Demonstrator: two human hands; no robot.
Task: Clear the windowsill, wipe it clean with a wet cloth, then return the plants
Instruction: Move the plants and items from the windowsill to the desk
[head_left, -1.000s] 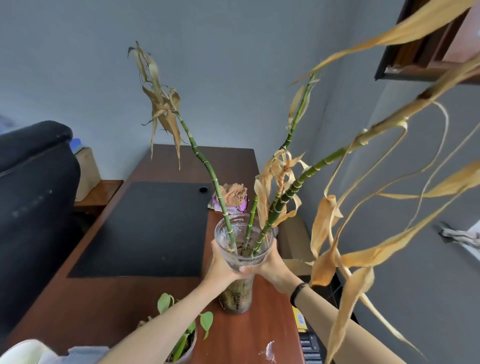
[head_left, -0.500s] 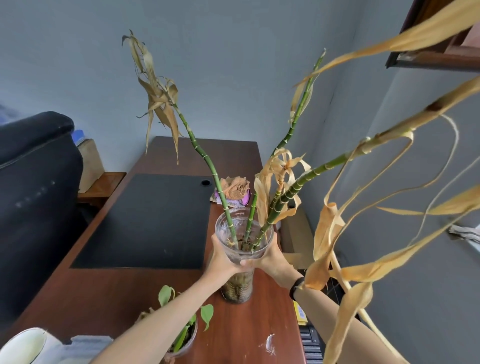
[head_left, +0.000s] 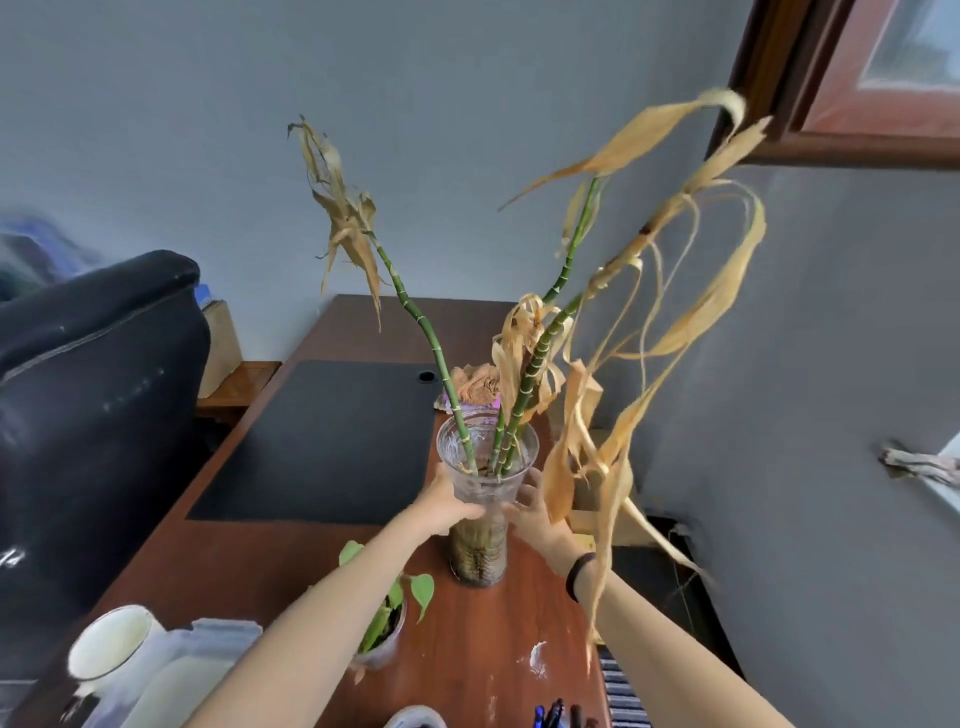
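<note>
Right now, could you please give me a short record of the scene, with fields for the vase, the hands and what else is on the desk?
Held thing: glass vase with green bamboo stalks, leaves dried brown
Left hand: grips the vase below its rim
Right hand: grips its other side
Vase base: seemingly on the wooden desk
Nearby: small potted plant, black mat, white mug

Green is seen on the bamboo stalks (head_left: 535, 364), ringed with pale bands, and dry tan on their leaves (head_left: 722, 296). The glass vase (head_left: 485, 480) is left clear, with a cut pattern. The desk (head_left: 311, 561) is finished in reddish-brown wood, the desk mat (head_left: 332, 441) in black, the wall (head_left: 467, 104) painted blue-grey.
</note>
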